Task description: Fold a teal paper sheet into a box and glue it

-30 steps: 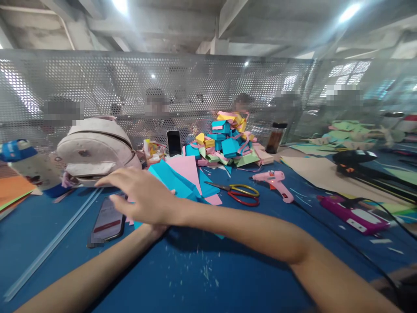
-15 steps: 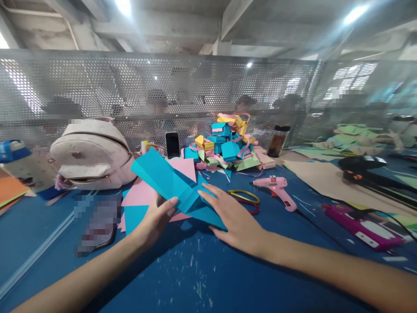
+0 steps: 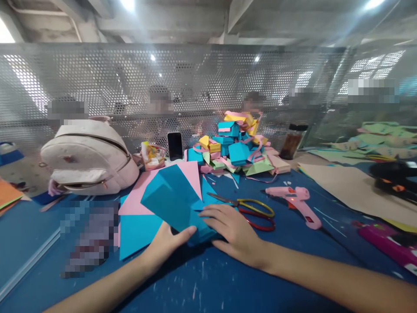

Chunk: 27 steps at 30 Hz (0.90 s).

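Note:
A piece of folded blue paper (image 3: 172, 195) is held tilted above the table, its broad flap up to the left and a creased end at the lower right. My left hand (image 3: 167, 245) grips the lower edge, thumb on top and the other fingers hidden behind. At the creased end, my right hand (image 3: 239, 237) has its fingers over the paper and its thumb below. Beneath lie flat pink sheets (image 3: 133, 202) and blue sheets (image 3: 137, 232). Scissors (image 3: 257, 213) with yellow and red handles rest just beyond my right hand.
Behind stands a heap of folded paper boxes (image 3: 237, 152). A pink glue gun (image 3: 298, 200) and a magenta device (image 3: 387, 245) lie to the right, near a dark bottle (image 3: 293, 141). On the left are a white backpack (image 3: 87, 161), a pouch (image 3: 94, 239) and a propped phone (image 3: 175, 146).
The blue paper has turned, and its flap now faces me more broadly. Both hands keep contact with it. My view has shifted, showing more of the scissors.

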Each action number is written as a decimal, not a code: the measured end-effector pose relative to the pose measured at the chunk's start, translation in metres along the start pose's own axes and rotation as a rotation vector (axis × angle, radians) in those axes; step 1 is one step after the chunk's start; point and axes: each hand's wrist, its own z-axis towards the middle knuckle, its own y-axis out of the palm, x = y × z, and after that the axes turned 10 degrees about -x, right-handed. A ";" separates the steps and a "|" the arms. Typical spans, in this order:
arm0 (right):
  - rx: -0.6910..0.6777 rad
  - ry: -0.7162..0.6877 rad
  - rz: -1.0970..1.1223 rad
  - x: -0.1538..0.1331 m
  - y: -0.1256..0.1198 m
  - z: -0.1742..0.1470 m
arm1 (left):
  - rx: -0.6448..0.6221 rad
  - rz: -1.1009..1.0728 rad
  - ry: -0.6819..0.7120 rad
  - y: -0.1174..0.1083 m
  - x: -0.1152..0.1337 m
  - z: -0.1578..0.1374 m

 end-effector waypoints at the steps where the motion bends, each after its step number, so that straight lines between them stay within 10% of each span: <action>1: 0.028 -0.009 0.015 0.000 0.000 -0.001 | 0.010 0.013 -0.011 -0.001 -0.002 0.000; 27: 0.107 0.071 0.107 -0.009 -0.008 -0.005 | 0.050 -0.031 0.156 0.022 0.011 -0.002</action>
